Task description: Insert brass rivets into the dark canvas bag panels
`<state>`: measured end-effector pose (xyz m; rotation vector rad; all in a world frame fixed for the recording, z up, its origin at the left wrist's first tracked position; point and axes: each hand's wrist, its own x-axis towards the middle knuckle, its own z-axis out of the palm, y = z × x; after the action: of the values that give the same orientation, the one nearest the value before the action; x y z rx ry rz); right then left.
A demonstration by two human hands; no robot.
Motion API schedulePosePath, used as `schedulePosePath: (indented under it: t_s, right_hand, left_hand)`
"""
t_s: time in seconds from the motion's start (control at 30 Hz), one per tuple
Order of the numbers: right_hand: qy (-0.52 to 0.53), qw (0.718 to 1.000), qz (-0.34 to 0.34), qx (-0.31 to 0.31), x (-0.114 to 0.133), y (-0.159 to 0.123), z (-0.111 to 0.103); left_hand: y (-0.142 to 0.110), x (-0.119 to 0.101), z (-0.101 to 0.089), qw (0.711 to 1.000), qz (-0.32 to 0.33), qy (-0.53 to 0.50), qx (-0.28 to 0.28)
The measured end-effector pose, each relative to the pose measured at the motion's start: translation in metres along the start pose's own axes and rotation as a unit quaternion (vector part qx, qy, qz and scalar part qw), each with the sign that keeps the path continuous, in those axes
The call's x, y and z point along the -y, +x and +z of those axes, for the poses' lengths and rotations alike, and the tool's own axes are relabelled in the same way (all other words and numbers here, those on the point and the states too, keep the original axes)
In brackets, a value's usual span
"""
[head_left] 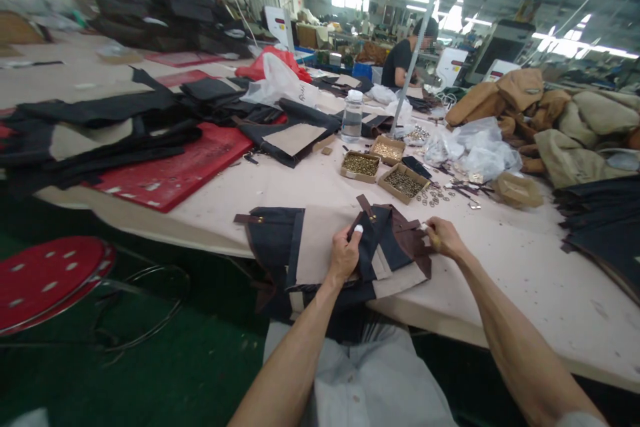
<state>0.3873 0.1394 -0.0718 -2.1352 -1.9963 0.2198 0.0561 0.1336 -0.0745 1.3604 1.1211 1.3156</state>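
Note:
A navy, beige and brown fabric bag panel (320,247) lies at the near edge of the pale work table (525,267). My left hand (345,253) is closed, pinching a navy flap of the panel near its middle, with a white cap on the thumb tip. My right hand (443,237) is closed at the panel's brown right corner; it grips the fabric edge and seems to hold a small tool I cannot make out. Brown straps (367,203) stick up from the panel's top.
Three open cardboard boxes of brass fittings (385,170) stand behind the panel, with loose metal rings (435,197) and clear plastic bags (475,150). A water bottle (353,117), dark fabric stacks (100,127), a red board (180,167), tan bags (550,113) and a red stool (50,277) surround. Another person (400,60) works far back.

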Motion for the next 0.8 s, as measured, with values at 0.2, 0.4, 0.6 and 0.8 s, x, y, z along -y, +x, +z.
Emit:
schedulePosePath:
  t_s: [0.2,0.4,0.6,0.8]
  right_hand:
    - [0.068,0.995,-0.036,0.069,0.057,0.021,0.015]
    - [0.068,0.995,-0.023,0.062,0.051,0.027,0.027]
    - [0.115,0.99,0.018,0.074,0.05,0.037,0.028]
    - [0.16,0.974,0.088,0.134,0.044,0.055,0.027]
  left_hand:
    - [-0.002,-0.004,-0.002,1.0,0.004,0.005,-0.002]
    - [-0.002,-0.005,-0.004,1.0,0.006,0.009,0.003]
    - [-0.001,-0.004,-0.003,1.0,-0.004,-0.002,-0.001]
    - [0.0,0.0,-0.007,1.0,-0.013,-0.007,0.006]
